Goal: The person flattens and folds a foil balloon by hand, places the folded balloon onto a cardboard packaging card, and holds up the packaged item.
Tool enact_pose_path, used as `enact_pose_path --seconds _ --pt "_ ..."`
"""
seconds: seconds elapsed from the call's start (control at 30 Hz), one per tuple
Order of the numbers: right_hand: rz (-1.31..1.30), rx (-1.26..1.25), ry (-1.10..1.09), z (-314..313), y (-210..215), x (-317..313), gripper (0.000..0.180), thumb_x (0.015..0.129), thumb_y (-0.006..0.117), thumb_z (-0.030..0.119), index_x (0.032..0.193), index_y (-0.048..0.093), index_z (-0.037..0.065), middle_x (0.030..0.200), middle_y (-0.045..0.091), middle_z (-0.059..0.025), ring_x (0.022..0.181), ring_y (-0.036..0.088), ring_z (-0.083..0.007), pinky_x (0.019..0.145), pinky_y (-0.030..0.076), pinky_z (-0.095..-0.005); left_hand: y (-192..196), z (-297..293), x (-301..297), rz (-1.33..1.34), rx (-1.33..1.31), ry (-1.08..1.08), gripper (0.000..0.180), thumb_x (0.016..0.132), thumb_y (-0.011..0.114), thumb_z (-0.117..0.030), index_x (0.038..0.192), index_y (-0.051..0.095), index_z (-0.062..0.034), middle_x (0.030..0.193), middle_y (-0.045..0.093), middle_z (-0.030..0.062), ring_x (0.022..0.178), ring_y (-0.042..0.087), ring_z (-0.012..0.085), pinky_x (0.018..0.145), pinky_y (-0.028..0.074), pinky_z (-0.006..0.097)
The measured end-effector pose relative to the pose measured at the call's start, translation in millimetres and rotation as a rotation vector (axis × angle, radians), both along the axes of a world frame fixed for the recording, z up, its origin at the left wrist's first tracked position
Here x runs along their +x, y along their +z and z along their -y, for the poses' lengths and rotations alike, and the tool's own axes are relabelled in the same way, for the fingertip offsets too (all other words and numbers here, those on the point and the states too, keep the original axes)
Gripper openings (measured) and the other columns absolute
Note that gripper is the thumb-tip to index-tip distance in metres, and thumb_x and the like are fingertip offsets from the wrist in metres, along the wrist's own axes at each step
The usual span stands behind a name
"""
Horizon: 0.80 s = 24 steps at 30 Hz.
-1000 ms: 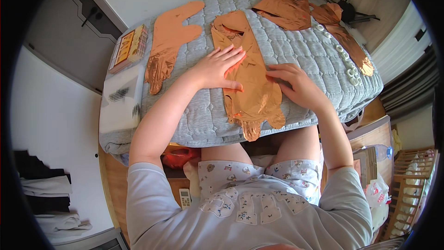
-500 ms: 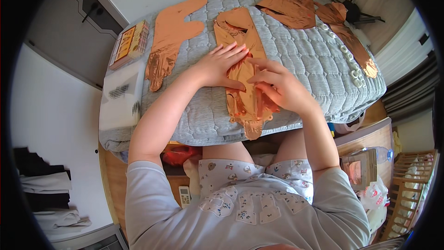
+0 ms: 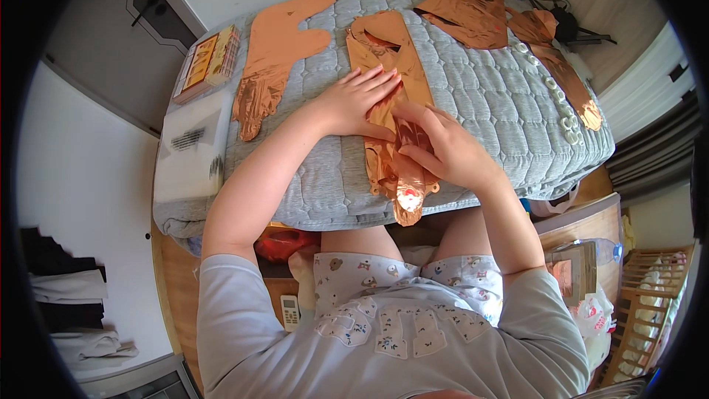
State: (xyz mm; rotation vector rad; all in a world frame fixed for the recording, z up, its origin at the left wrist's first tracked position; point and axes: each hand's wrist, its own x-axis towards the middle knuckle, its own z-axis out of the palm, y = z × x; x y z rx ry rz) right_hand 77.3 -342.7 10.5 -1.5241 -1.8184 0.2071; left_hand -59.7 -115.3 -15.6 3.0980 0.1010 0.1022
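Flat foil piece, far left: a copper-coloured foil balloon (image 3: 273,55) lies deflated on the grey quilted bed cover (image 3: 487,103), smooth at its far end, crinkled at the near tail.
Box, left edge: a flat box (image 3: 208,63) with orange panels rests at the bed's far-left corner, well apart from my hands.
My left hand: my left hand (image 3: 354,103) lies open and flat, palm down, pressing on the middle foil strip.
Foil strip in hand: the long copper foil balloon (image 3: 395,114) runs from the far side of the bed to the near edge, its crumpled tail hanging just over it.
How it handles: I judge it very light, thin, slick and limp; it creases readily and could tear or puncture, so flat palms and a soft pinch at the seamed edge suit it better than a squeeze.
My right hand: my right hand (image 3: 447,151) rests on the strip's near part, fingers curled, pinching the foil lightly.
More foil, far right: crumpled copper sheets (image 3: 473,15) and a narrow foil band (image 3: 565,77) lie towards the right edge.
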Motion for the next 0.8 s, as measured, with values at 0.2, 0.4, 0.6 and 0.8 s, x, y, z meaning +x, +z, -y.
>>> enact_pose_path --seconds 0.2,0.4,0.6,0.8 --pt "0.189 -0.056 0.079 -3.0 -6.2 6.8 0.042 0.094 0.069 0.022 0.132 0.060 0.006 0.121 0.069 -0.0164 0.124 0.060 -0.0367 0.114 0.038 -0.0503 5.5 5.4 2.7 -0.052 0.005 0.024 0.114 0.081 0.077 -0.059 0.165 0.017 -0.0110 0.171 0.021 0.0099 0.159 0.016 0.0288 0.129 0.017 0.046" --pt "0.209 -0.113 0.039 0.2 -8.9 9.5 0.053 0.092 0.072 0.026 0.139 0.055 0.010 0.125 0.069 -0.0149 0.121 0.063 -0.0343 0.123 0.024 -0.0574 10.5 5.8 1.7 -0.080 -0.007 0.021 0.114 0.082 0.075 -0.059 0.166 0.013 -0.0132 0.172 0.017 0.0093 0.159 0.014 0.0293 0.129 0.015 0.047" --pt "0.182 -0.180 0.011 0.2 -1.7 4.1 0.065 0.090 0.075 0.029 0.147 0.047 0.011 0.126 0.068 -0.0146 0.112 0.068 -0.0322 0.127 0.014 -0.0568 1.0 -5.5 1.8 -0.080 -0.022 0.018 0.113 0.084 0.070 -0.067 0.166 0.013 -0.0144 0.173 0.016 0.0082 0.159 0.012 0.0287 0.129 0.014 0.046" --pt "0.081 -0.088 -0.059 -2.4 1.7 4.5 0.056 0.087 0.077 0.024 0.137 0.057 0.010 0.101 0.074 -0.0094 0.115 0.065 -0.0311 0.126 0.014 -0.0585 1.9 -2.3 -0.5 -0.071 0.004 0.018 0.118 0.081 0.061 -0.082 0.166 0.014 -0.0157 0.171 0.019 0.0117 0.159 0.014 0.0305 0.130 0.012 0.045"
